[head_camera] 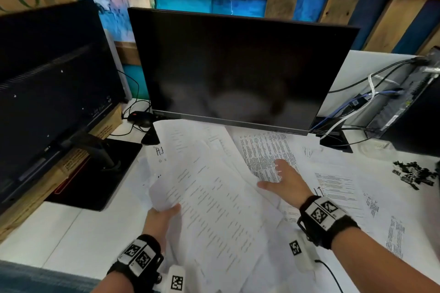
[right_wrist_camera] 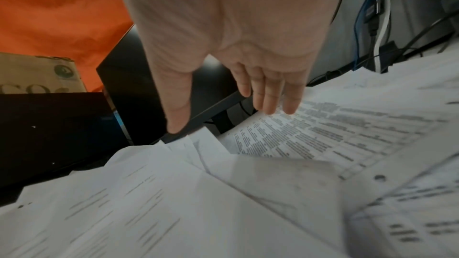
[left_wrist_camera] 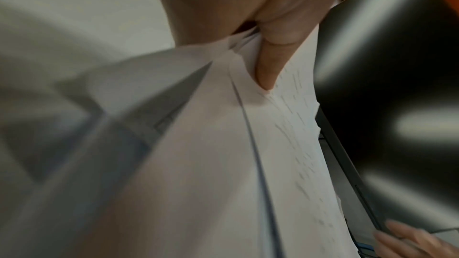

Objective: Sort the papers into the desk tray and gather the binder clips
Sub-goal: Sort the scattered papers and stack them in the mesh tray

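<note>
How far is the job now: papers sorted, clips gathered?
Early stage. Nothing looks finished; no tray is in view. In hand: left hand grips a bundle of sheets; right hand reaches, open, over loose papers. Left: binder clips lie untouched.

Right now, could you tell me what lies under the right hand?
The right hand, fingers straight, is over a densely printed sheet lying among loose papers on the desk. Whether anything sits beneath those sheets cannot be seen; they cover the surface there.
</note>
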Available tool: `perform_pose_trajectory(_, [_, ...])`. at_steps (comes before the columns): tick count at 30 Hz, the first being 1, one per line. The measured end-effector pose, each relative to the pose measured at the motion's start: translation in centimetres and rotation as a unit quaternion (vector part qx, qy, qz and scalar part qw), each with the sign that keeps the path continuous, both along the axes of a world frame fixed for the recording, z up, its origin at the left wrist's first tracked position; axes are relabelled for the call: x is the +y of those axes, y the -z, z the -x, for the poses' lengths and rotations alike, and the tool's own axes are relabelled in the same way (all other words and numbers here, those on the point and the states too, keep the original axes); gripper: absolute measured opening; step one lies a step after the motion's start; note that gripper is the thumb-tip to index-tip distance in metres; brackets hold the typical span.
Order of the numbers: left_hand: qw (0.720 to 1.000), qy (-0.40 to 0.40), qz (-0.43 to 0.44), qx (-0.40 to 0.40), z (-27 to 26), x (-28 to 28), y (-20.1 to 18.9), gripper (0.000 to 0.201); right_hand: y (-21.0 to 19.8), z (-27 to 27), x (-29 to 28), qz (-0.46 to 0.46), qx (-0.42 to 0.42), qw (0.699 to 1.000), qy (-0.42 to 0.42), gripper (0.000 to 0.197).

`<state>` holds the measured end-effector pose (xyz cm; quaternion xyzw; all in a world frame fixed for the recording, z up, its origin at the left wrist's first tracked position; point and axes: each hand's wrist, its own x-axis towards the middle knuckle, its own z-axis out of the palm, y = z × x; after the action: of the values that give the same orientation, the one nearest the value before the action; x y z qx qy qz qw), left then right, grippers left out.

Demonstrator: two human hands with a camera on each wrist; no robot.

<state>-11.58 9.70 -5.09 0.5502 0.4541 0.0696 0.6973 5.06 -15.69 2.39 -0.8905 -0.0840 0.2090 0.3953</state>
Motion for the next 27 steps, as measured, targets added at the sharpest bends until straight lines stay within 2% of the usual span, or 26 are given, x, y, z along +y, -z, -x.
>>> perform_pose_trajectory(2, [0.999, 0.038, -0.023, -0.018, 0.9, 0.3, -0.6, 0.034, 0.1, -0.1, 0.8, -0.033, 0.029, 0.999, -0.020, 0.102])
perform_pose_trajectory(4, [0.995, 0.082, -0.042, -0.045, 1.6, 0.6, -1.9, 0.043, 0.5, -0.1, 1.4, -0.081, 0.079, 0.993, -0.023, 0.108])
perform_pose_trajectory(7, [0.986, 0.130, -0.062, -0.086, 2.1, 0.6, -4.4, 0.043, 0.6, 0.1, 2.0, -0.160, 0.191, 0.967, -0.051, 0.118])
perform_pose_trajectory(8, [0.983, 0.142, -0.064, -0.095, 2.0, 0.6, -5.4, 0.038, 0.5, 0.1, 2.1, -0.190, 0.226, 0.953, -0.070, 0.115])
perform_pose_trajectory(10, [0.977, 0.165, -0.070, -0.119, 1.7, 0.6, -7.3, 0.030, -0.3, 0.2, 2.2, -0.249, 0.263, 0.927, -0.096, 0.096])
perform_pose_trajectory(14, [0.962, 0.184, -0.099, -0.175, 0.9, 0.8, -10.7, 0.051, -3.6, 0.3, 1.7, -0.308, 0.257, 0.911, -0.090, 0.056])
perform_pose_trajectory(16, [0.956, 0.194, -0.108, -0.190, 0.6, 1.1, -11.8, 0.047, -5.1, 0.6, 1.4, -0.331, 0.260, 0.903, -0.090, 0.040])
perform_pose_trajectory(18, [0.950, 0.209, -0.130, -0.194, 0.7, 1.1, -12.6, 0.032, -5.5, 0.8, 1.0, -0.332, 0.264, 0.901, -0.095, 0.038])
perform_pose_trajectory(21, [0.944, 0.227, -0.143, -0.192, 1.2, 1.5, -13.1, 0.024, -4.9, 1.8, 0.7, -0.311, 0.271, 0.905, -0.105, 0.053])
perform_pose_trajectory(22, [0.941, 0.238, -0.144, -0.190, 1.5, 1.7, -13.4, 0.027, -4.5, 2.3, 0.7, -0.307, 0.276, 0.904, -0.108, 0.055])
perform_pose_trajectory(25, [0.934, 0.266, -0.131, -0.199, 2.2, 2.8, -13.7, 0.070, -2.8, 3.4, 1.0, -0.315, 0.292, 0.898, -0.097, 0.054])
perform_pose_trajectory(27, [0.933, 0.266, -0.123, -0.210, 2.5, 3.5, -14.0, 0.076, -1.8, 3.5, 1.6, -0.329, 0.301, 0.891, -0.085, 0.073])
